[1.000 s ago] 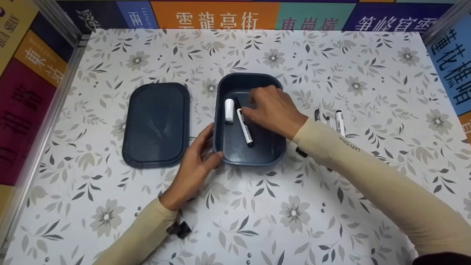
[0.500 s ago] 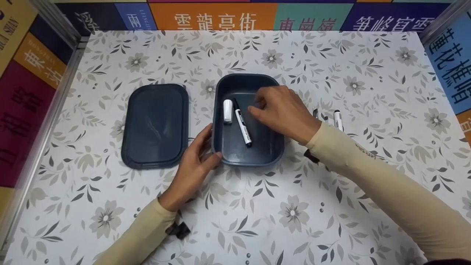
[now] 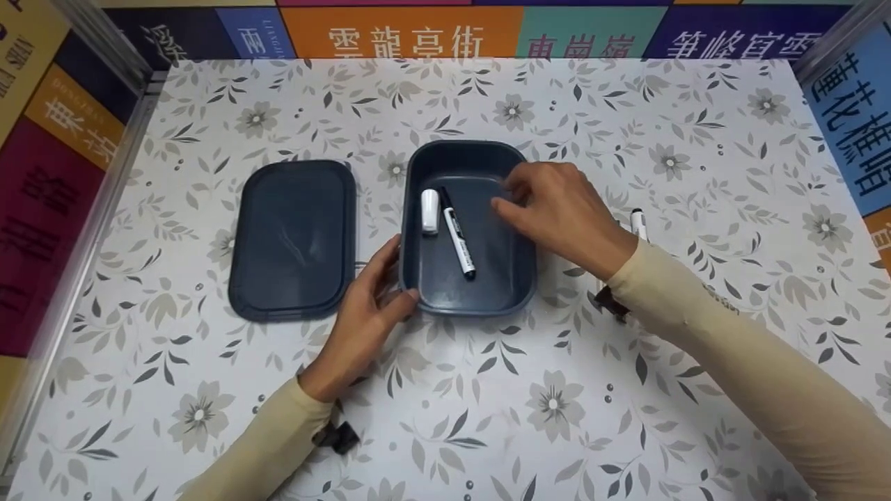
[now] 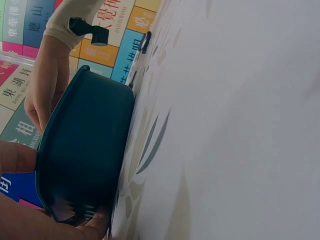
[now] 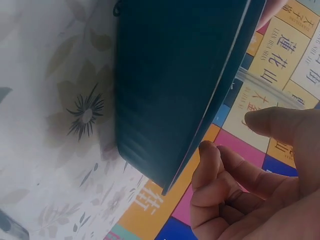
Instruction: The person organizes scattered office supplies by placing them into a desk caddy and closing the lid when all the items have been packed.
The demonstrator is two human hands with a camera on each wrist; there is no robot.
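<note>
A dark blue plastic box stands lidless on the table. My left hand holds its front left corner, the thumb at the rim and the fingers along the outer wall. Inside lie a white marker with black ends and, beside it, a short, thick white object with a rounded top. My right hand hovers over the box's right rim. Its fingers are loosely bent, with a gap between thumb and index finger and nothing held, as the right wrist view shows.
The dark blue lid lies flat left of the box. Another white marker lies to the right, partly hidden by the right forearm. Printed panels border the flower-patterned table.
My right hand has moved right, from inside the box out to its right rim. The marker and the short white object stay in place, and my left hand keeps its hold.
</note>
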